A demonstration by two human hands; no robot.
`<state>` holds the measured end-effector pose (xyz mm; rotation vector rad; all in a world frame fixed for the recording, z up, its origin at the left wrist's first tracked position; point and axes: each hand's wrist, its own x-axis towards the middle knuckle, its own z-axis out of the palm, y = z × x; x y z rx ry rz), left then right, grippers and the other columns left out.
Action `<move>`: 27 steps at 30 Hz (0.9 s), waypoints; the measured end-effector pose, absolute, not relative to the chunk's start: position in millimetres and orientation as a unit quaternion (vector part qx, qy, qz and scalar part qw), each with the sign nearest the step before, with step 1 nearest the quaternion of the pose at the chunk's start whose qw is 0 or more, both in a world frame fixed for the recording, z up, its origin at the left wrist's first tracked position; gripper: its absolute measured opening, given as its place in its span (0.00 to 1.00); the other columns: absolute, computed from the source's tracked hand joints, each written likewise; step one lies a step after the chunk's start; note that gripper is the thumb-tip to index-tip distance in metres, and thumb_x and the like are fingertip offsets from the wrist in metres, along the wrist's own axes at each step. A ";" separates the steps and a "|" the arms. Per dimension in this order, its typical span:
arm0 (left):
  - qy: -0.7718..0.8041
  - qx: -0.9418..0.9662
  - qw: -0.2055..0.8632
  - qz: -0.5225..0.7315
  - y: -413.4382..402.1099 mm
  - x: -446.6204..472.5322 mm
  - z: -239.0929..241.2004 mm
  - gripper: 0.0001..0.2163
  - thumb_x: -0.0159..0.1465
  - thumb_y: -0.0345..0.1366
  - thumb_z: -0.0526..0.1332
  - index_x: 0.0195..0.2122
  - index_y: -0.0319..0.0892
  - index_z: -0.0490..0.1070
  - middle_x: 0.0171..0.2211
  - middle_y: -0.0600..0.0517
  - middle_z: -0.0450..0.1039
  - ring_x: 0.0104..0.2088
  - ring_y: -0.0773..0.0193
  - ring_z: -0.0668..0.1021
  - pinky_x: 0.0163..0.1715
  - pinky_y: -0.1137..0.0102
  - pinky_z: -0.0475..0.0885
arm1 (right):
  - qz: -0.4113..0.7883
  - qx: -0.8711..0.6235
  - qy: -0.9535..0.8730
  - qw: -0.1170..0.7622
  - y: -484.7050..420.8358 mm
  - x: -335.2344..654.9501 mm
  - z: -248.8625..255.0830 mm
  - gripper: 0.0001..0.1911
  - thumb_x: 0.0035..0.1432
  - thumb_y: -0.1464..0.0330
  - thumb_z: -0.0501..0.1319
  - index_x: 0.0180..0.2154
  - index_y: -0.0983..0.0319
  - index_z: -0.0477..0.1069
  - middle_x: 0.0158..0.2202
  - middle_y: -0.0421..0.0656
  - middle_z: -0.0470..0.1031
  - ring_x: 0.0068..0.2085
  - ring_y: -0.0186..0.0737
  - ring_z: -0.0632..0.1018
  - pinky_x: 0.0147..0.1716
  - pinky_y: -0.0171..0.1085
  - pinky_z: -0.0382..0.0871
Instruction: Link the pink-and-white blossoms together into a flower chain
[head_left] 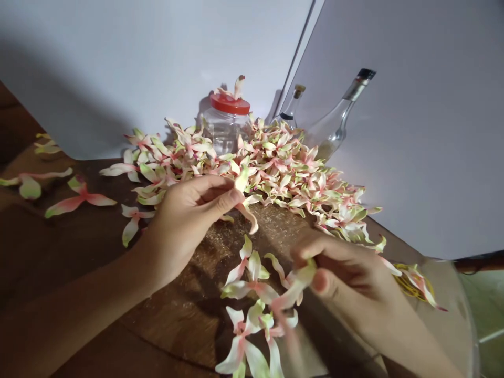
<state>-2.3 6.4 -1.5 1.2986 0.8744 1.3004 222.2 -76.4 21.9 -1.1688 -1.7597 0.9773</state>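
Note:
My left hand (pixel 189 218) pinches a pale pink and green flower (pixel 247 212) between thumb and forefinger, its petals hanging from the fingertips. Lower and to the right, my right hand (pixel 354 281) grips another flower (pixel 290 296) by a greenish petal tip; its lower petals are smeared by motion. Beneath that one, several loose flowers (pixel 254 354) lie on the brown table (pixel 169 320), white-green with pink centres. A large heap of the same flowers (pixel 275 170) spreads behind both hands.
Behind the heap stand a clear jar with a red lid (pixel 230 104), a flower on top, and two glass bottles, one tall and tilted in view (pixel 334 123). Pale walls (pixel 157 63) rise behind. Single flowers (pixel 81 198) lie at left; yellow rubber bands (pixel 409 286) lie at right.

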 end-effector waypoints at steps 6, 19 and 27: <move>0.318 0.653 0.522 0.447 -13.9 4.8 0.2 0.05 0.61 0.30 0.72 0.37 0.46 0.81 0.33 0.56 0.83 0.34 0.69 0.83 0.33 0.81 0.76 | 0.348 -0.505 -0.689 0.386 -73.9 214.2 15.1 0.08 0.69 0.59 0.63 0.40 0.56 0.76 0.33 0.38 0.74 0.33 0.34 0.73 0.32 0.34 0.65; 0.299 0.684 0.526 0.409 -24.3 7.0 -2.2 0.02 0.63 0.33 0.72 0.37 0.46 0.82 0.30 0.56 0.83 0.30 0.70 0.84 0.30 0.82 0.77 | 0.355 -0.501 -0.665 0.426 -71.1 206.5 11.7 0.13 0.67 0.59 0.66 0.33 0.59 0.79 0.28 0.40 0.79 0.27 0.32 0.76 0.26 0.31 0.67; 0.305 0.675 0.538 0.402 -25.9 7.7 -2.7 0.01 0.63 0.34 0.71 0.36 0.46 0.82 0.29 0.56 0.83 0.29 0.69 0.84 0.28 0.81 0.77 | 0.370 -0.507 -0.651 0.427 -71.7 205.4 11.0 0.13 0.67 0.58 0.66 0.32 0.59 0.80 0.27 0.40 0.79 0.25 0.32 0.75 0.23 0.30 0.66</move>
